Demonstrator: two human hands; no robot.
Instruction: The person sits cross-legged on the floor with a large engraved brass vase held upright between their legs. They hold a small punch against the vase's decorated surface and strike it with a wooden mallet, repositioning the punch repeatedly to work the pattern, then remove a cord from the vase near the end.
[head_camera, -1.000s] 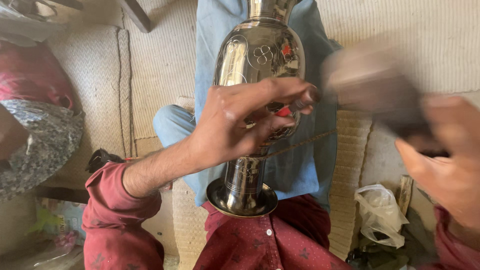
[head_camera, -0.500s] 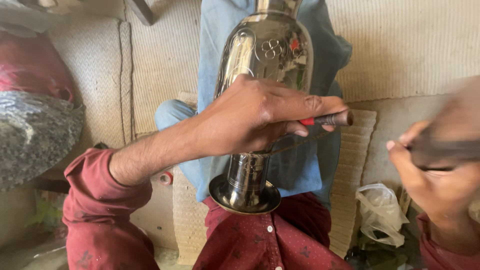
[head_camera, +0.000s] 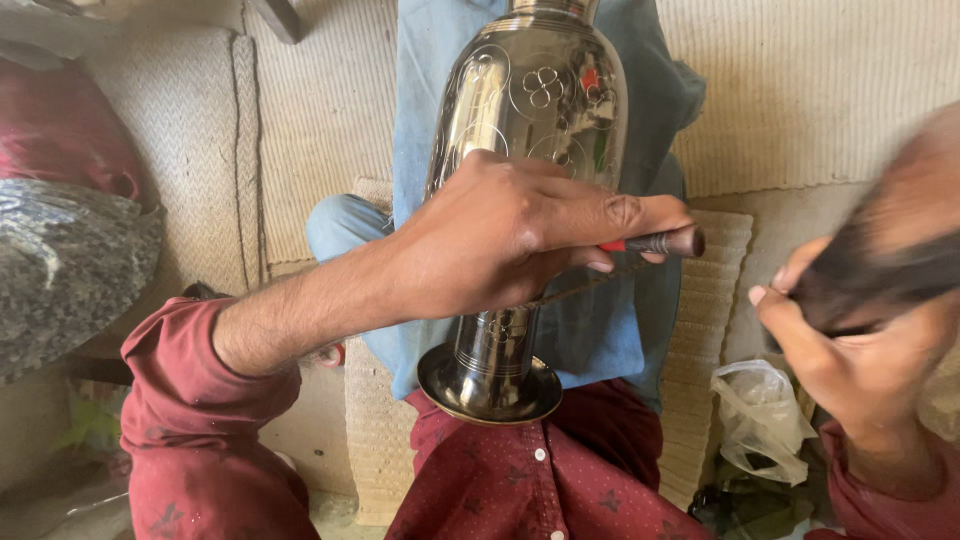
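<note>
Against the engraved metal vase lying along the lap, the left hand is gripping a chisel; the right hand is clenching a blurred mallet, best struck squarely.

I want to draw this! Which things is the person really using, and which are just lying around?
In use:
shiny engraved metal vase
thin red-banded punch tool in left hand
dark blurred striking tool in right hand

Lying about:
crumpled clear plastic bag
woven beige mat
grey speckled bundle
</note>
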